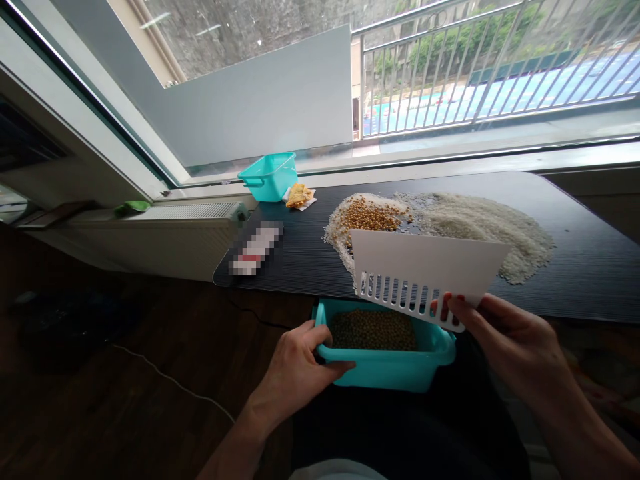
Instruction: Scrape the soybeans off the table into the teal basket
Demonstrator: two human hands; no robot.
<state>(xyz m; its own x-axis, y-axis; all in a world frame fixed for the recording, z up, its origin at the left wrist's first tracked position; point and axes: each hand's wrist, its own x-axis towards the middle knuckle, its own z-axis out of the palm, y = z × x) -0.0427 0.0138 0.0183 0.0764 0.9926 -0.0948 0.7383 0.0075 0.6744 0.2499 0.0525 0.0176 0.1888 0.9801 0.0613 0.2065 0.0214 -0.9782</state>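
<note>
My left hand (pixel 303 360) grips the left end of a turquoise plastic bin (pixel 385 370), just below the table's front edge. Soybean-like tan beans (pixel 375 330) cover the bottom of this bin. In my right hand (pixel 515 333) is a flat white plastic scraper (pixel 425 257) with a row of slots along its lower edge. It is held tilted above the bin's right part and partly hides the grains behind. On the table lie a heap of white rice (pixel 480 223) and, to its left, golden beans (pixel 373 215) mixed with rice.
A second turquoise bin (pixel 273 179) stands at the table's back left beside a crumpled yellow cloth or wrapper (pixel 300 195). A blurred-out flat object (pixel 257 248) lies near the left edge of the dark table (pixel 305 270). Behind are a window and a radiator (pixel 190 212).
</note>
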